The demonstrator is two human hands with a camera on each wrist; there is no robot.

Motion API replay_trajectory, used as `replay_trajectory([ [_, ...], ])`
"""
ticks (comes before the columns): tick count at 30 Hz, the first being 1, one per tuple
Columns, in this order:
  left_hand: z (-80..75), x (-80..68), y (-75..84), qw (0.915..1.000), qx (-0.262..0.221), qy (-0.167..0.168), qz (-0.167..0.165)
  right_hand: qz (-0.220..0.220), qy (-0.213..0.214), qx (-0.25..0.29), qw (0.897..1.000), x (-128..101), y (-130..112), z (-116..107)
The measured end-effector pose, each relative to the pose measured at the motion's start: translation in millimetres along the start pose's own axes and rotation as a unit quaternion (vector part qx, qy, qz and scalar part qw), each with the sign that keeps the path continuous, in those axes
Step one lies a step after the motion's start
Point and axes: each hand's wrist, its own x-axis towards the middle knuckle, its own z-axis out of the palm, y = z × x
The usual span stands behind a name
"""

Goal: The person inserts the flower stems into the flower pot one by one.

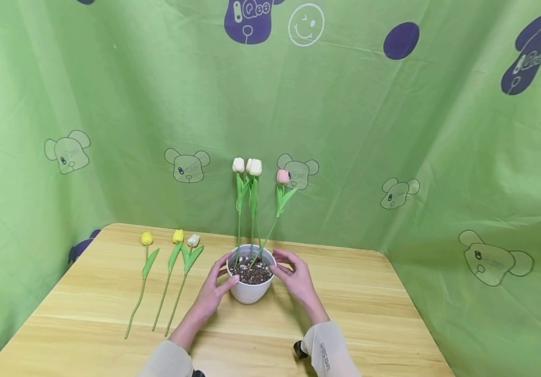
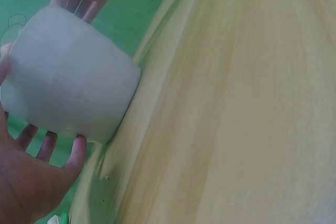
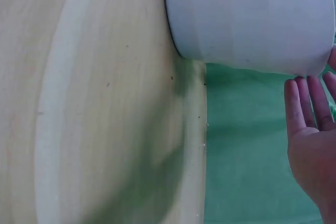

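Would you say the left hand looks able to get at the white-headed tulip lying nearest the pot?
Probably yes: the left hand rests against the pot, and the white-headed tulip lies just to its left on bare table, with nothing between them.

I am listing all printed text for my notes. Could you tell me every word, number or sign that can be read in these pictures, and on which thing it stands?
"Qee": on the purple bear print of the green backdrop cloth, top centre.
Smiley face sign: white outline on the cloth beside that bear.
Small print on the right sleeve: too small to read.
White pot, wooden table: no text visible.
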Motion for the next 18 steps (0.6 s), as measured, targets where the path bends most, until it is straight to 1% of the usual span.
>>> replay_trajectory([
  [3,-0.2,-0.4,-0.7,1.0000,0.001,-0.002,0.002,0.002,0.004,0.002,1.000,-1,3,0],
  [8,-0.8,-1.6,-1.7,1.0000,0.005,0.000,-0.008,0.006,0.010,0.006,1.000,-2,8,2],
  [10,-1.1,-2.4,-1.0,0.9998,0.014,0.005,-0.012,0.005,0.012,0.004,1.000,-3,9,3],
  [15,-4.2,-4.2,3.8,0.9987,0.049,0.013,-0.002,0.007,0.021,0.002,1.000,-5,12,3],
  [18,-11.8,-6.0,9.3,0.9982,0.057,0.016,0.006,0.010,0.024,0.003,1.000,-5,14,3],
])
